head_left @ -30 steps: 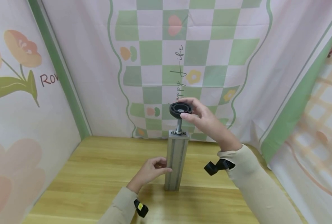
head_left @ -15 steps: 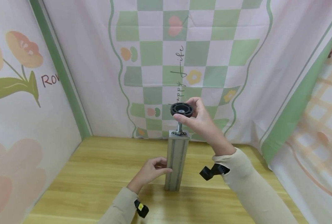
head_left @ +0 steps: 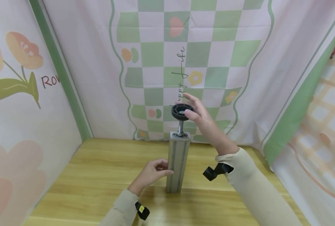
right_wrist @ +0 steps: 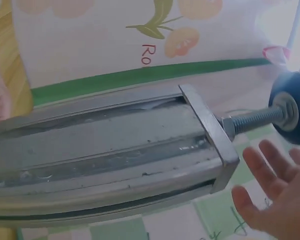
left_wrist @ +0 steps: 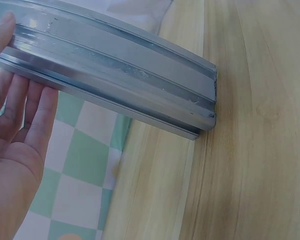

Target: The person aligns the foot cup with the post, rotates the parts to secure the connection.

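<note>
A silver aluminium profile [head_left: 177, 163] stands upright on the wooden table. A threaded bolt [right_wrist: 255, 121] with a hex nut [right_wrist: 228, 127] rises from its end plate [head_left: 174, 138]. On the bolt sits a round black levelling foot [head_left: 177, 115], ribbed side up. My left hand [head_left: 148, 175] steadies the profile around mid-height, thumb on one face and fingers behind. In the left wrist view, those fingers [left_wrist: 42, 117] lie along its edge. Beside the foot, my right hand [head_left: 208, 124] has its fingers spread; in the right wrist view they stand apart from it.
Behind the table [head_left: 105, 166] hangs a green-and-white checked curtain [head_left: 176, 53]. Printed cloth walls [head_left: 23, 125] close in the left and right sides. A black camera mount [head_left: 218, 171] sticks out from the right wrist.
My right fingers first lay round the foot's rim, closed further along it, then spread and came off it. The left hand and the profile have stayed in place.
</note>
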The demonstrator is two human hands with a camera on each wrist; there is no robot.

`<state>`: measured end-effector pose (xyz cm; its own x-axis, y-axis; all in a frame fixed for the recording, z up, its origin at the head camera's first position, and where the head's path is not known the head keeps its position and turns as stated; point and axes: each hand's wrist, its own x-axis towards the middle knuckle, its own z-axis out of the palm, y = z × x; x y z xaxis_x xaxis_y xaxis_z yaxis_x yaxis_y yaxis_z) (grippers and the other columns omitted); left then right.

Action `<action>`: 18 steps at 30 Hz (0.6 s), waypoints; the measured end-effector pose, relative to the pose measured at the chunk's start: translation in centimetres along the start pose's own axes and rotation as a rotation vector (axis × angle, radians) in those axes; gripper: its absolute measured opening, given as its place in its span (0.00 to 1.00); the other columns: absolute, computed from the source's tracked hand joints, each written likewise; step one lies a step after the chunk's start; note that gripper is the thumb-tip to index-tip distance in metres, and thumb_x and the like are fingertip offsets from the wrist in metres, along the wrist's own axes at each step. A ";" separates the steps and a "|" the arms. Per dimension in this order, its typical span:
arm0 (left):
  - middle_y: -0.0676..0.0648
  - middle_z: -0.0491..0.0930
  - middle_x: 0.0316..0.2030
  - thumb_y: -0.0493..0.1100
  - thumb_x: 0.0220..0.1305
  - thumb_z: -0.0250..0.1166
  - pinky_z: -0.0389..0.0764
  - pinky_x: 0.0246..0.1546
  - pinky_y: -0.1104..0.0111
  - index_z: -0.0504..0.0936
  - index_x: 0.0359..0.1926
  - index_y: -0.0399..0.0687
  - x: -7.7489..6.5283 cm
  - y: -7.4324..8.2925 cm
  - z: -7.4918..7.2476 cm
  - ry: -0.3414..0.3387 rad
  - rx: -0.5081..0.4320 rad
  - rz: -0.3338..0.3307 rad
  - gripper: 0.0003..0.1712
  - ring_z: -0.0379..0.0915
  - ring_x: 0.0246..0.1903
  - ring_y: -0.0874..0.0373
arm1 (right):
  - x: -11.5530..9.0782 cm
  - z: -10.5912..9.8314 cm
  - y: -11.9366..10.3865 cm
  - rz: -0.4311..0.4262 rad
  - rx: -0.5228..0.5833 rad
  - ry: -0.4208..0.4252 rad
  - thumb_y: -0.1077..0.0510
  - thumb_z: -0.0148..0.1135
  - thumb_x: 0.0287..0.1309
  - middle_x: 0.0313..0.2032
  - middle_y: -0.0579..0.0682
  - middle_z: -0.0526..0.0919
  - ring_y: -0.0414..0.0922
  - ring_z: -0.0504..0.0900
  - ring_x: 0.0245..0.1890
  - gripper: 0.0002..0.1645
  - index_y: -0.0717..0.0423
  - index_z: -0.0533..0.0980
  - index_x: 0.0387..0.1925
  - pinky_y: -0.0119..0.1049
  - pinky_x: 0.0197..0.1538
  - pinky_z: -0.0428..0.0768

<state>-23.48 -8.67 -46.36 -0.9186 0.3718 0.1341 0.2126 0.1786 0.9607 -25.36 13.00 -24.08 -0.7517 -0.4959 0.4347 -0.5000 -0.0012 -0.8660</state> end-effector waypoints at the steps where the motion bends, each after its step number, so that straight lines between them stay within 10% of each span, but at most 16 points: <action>1: 0.53 0.83 0.43 0.53 0.60 0.74 0.82 0.49 0.66 0.84 0.49 0.52 0.0 0.0 0.0 -0.001 0.002 0.000 0.19 0.80 0.45 0.56 | 0.2 -0.2 0.2 -0.010 0.042 -0.032 0.31 0.58 0.63 0.71 0.61 0.63 0.51 0.69 0.66 0.57 0.56 0.45 0.78 0.54 0.72 0.57; 7: 0.53 0.83 0.43 0.52 0.61 0.74 0.82 0.48 0.66 0.84 0.49 0.50 0.1 -0.1 0.0 -0.002 0.010 0.013 0.19 0.80 0.45 0.56 | 0.7 -1.3 1.3 -0.021 0.261 -0.210 0.34 0.56 0.65 0.74 0.68 0.52 0.51 0.65 0.69 0.58 0.61 0.42 0.79 0.47 0.72 0.57; 18: 0.51 0.83 0.43 0.51 0.61 0.74 0.82 0.48 0.66 0.84 0.49 0.48 0.2 -0.2 0.0 -0.003 0.000 0.019 0.20 0.80 0.44 0.56 | 0.7 -1.7 1.7 -0.038 0.273 -0.287 0.48 0.48 0.66 0.73 0.59 0.61 0.54 0.57 0.73 0.42 0.64 0.54 0.76 0.51 0.72 0.54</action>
<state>-23.68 -8.64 -46.52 -0.9135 0.3777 0.1513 0.2296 0.1715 0.9581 -27.45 14.09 -24.82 -0.5645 -0.7136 0.4148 -0.3637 -0.2360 -0.9011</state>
